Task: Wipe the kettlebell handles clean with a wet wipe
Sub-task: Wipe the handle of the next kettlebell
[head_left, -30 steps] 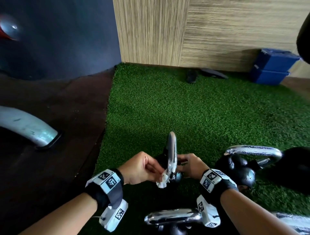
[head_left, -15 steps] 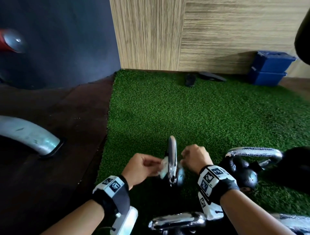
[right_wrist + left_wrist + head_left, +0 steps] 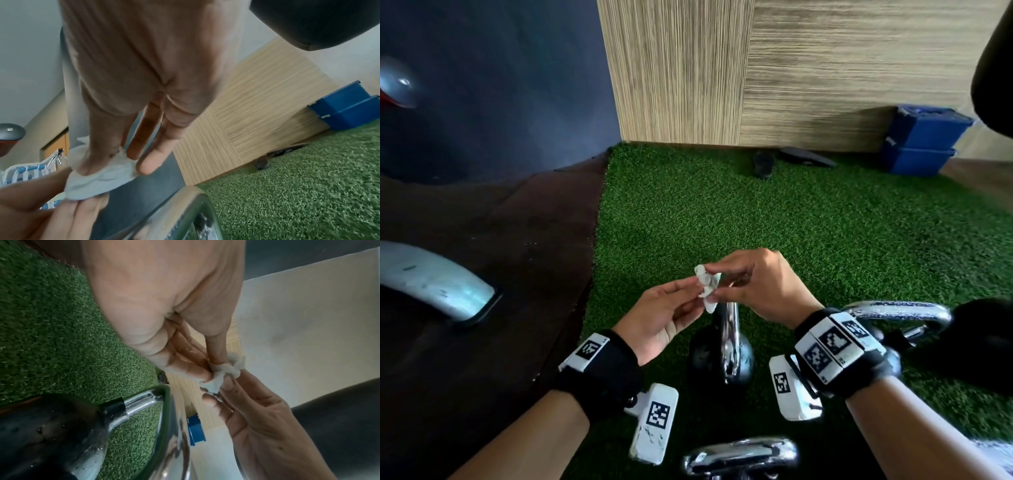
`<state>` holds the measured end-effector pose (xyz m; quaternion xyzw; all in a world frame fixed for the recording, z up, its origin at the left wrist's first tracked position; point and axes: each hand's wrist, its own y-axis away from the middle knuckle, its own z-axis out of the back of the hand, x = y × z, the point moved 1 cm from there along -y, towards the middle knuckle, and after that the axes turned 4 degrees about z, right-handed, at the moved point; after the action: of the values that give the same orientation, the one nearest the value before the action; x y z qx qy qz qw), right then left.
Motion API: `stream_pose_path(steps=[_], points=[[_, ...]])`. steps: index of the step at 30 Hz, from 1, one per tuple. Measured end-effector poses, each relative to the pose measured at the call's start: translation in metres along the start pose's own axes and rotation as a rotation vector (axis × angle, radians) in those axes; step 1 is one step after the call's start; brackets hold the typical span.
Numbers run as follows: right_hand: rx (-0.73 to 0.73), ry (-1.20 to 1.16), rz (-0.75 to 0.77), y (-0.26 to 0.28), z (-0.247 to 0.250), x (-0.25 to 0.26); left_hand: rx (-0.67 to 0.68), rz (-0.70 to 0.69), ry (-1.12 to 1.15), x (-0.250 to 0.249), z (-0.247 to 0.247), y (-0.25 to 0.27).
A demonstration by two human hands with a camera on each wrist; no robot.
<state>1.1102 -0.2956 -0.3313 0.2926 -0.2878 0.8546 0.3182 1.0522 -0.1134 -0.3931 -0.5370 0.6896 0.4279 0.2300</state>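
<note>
White wet wipe has lifted off the chrome kettlebell handle, now at its 12 o'clock, pinched between left hand and right hand; probably refolding before more wiping.

The wet wipe is a small, white, crumpled wad, held above the turf between both hands' fingertips; directly below it a black kettlebell stands upright on the green turf, its chrome handle edge-on; two further chrome-handled kettlebells stand nearby, one right, one nearest.
</note>
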Motion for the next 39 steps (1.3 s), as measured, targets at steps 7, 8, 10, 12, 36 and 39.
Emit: stream_pose_path(steps=[7, 8, 10, 12, 36, 39], points=[[-0.138, 0.031, 0.0, 0.005, -0.01, -0.002, 0.007, -0.055, -0.107, 0.008, 0.001, -0.001], [-0.169, 0.021, -0.024, 0.004, -0.009, -0.004, -0.002, -0.054, -0.167, 0.008, 0.002, -0.002], [-0.227, -0.002, -0.081, 0.005, -0.005, -0.012, -0.06, -0.069, -0.396, 0.008, 0.006, -0.004], [-0.246, -0.012, -0.175, 0.008, -0.001, -0.024, -0.077, -0.071, -0.814, 0.015, 0.018, -0.009], [-0.128, -0.345, -0.685, -0.001, -0.055, -0.12, 0.095, -0.512, -1.519, 0.106, 0.027, -0.039], [-0.195, -0.384, -0.59, -0.001, -0.053, -0.122, 0.068, -0.461, -1.534, 0.107, 0.027, -0.038]])
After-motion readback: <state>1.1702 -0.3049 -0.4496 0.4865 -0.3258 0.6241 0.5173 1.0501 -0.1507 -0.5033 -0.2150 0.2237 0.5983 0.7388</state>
